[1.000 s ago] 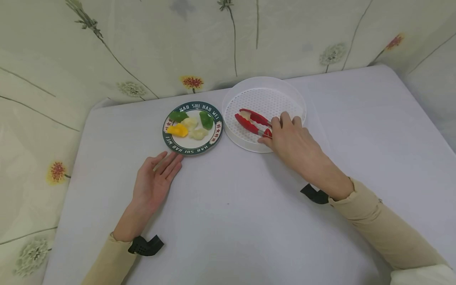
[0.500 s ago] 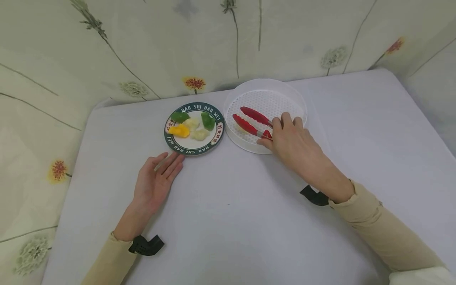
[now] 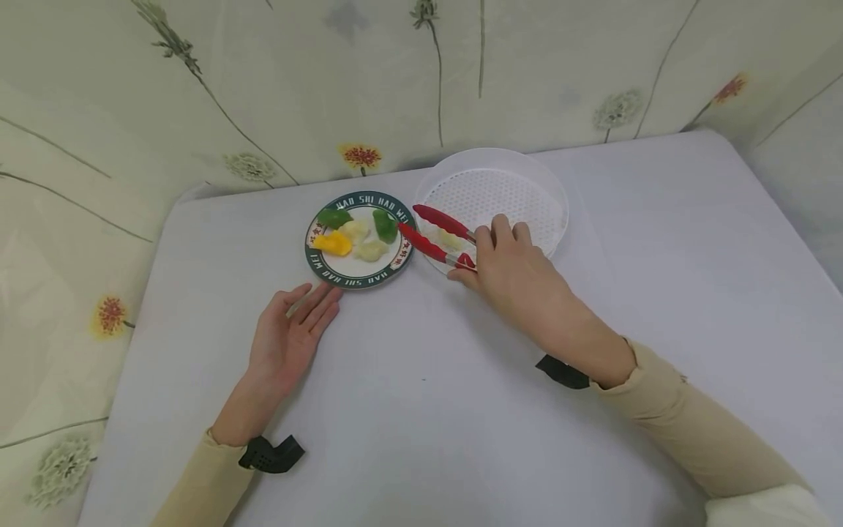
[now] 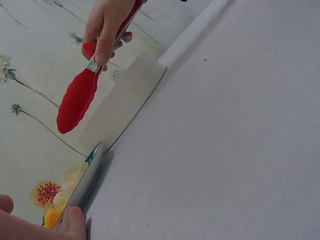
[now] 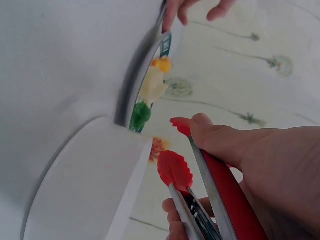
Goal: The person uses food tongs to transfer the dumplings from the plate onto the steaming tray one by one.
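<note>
My right hand (image 3: 520, 285) grips a pair of red kitchen tongs (image 3: 428, 245), their arms spread with nothing between the tips. The tongs overlap the left rim of a round white perforated tray (image 3: 507, 194) in the head view. A pale dumpling (image 3: 450, 240) lies in that tray, showing between the tong arms. To the left stands a green-rimmed plate (image 3: 349, 280) bearing a yellow dumpling (image 3: 332, 243), green ones (image 3: 385, 226) and pale ones (image 3: 371, 251). My left hand (image 3: 286, 337) lies palm up, fingers extended, fingertips at the plate's near rim.
A white cloth (image 3: 421, 439) covers the table. Behind it hangs a flower-patterned curtain (image 3: 263, 88), close to the far edge of plate and tray. Black wrist mounts (image 3: 271, 454) stick out from both forearms.
The tongs spread and let go of the pale dumpling, which stays in the tray. My right hand then carries them left toward the plate. The left hand keeps its place.
</note>
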`<action>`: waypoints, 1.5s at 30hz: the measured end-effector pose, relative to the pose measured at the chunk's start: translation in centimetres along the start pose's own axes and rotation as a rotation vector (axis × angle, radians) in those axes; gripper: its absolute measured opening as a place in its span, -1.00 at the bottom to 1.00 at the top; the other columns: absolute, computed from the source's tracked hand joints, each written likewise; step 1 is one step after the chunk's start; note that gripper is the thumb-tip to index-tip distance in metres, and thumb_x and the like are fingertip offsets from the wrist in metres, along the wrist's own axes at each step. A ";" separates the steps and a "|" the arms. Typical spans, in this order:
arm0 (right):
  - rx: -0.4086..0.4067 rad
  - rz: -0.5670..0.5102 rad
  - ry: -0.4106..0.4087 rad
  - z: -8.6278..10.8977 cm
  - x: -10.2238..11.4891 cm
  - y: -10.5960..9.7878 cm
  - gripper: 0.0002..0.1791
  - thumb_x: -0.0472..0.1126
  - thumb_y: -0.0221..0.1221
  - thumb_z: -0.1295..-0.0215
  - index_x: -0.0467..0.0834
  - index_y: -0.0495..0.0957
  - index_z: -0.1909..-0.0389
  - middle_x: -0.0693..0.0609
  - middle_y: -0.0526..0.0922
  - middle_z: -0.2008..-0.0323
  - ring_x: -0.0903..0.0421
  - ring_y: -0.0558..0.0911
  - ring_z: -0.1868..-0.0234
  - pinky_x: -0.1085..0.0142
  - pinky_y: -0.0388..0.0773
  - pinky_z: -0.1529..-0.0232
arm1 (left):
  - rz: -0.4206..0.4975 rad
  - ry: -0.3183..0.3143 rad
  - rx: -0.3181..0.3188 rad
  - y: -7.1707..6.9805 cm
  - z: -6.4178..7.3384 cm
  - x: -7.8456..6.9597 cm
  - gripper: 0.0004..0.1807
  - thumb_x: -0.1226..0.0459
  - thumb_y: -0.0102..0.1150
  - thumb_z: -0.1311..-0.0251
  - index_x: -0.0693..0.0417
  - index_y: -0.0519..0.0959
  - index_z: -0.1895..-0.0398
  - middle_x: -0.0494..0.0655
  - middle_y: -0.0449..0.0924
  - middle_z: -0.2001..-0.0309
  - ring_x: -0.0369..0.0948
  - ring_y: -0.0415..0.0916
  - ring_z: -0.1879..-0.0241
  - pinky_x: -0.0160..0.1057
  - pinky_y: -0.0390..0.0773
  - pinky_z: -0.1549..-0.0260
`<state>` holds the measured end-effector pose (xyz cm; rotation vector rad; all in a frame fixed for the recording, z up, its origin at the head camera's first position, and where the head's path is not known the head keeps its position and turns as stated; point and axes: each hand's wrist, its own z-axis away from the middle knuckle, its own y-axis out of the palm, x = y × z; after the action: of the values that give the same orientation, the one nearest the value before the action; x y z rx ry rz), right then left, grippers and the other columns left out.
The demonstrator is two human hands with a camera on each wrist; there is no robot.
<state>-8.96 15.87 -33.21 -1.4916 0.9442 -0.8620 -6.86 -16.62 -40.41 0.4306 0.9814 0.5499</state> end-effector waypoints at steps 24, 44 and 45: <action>-0.009 -0.001 -0.049 -0.7 3.6 0.4 -0.32 0.18 0.39 -0.40 -0.40 0.50 -0.03 -0.17 0.42 0.27 0.08 0.41 0.63 0.41 0.39 0.68 | 0.008 0.001 0.000 -0.8 -0.3 0.3 -0.54 0.14 -0.24 -0.69 -0.06 0.09 -0.54 0.06 0.16 -0.70 -0.07 0.31 -0.63 -0.24 0.41 -0.63; 0.031 0.034 -0.080 -1.6 5.5 2.2 -0.26 0.23 0.32 -0.45 -0.40 0.52 -0.15 -0.21 0.49 0.11 0.05 0.53 0.52 0.42 0.54 0.63 | 0.006 0.000 0.003 -0.6 -0.5 0.3 -0.53 0.11 -0.23 -0.69 -0.08 0.10 -0.55 0.02 0.18 -0.69 -0.05 0.32 -0.62 -0.21 0.41 -0.63; 0.024 0.037 -0.084 -1.7 5.5 2.3 -0.27 0.23 0.31 -0.46 -0.40 0.52 -0.15 -0.21 0.50 0.12 0.05 0.52 0.53 0.42 0.53 0.64 | 0.007 -0.001 0.001 -0.6 -0.5 0.3 -0.53 0.11 -0.23 -0.69 -0.08 0.10 -0.55 0.02 0.18 -0.70 -0.05 0.32 -0.62 -0.21 0.41 -0.63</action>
<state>-8.45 9.99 -35.16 -1.4733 0.8939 -0.7754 -7.00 -16.89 -41.21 0.4359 0.9794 0.5556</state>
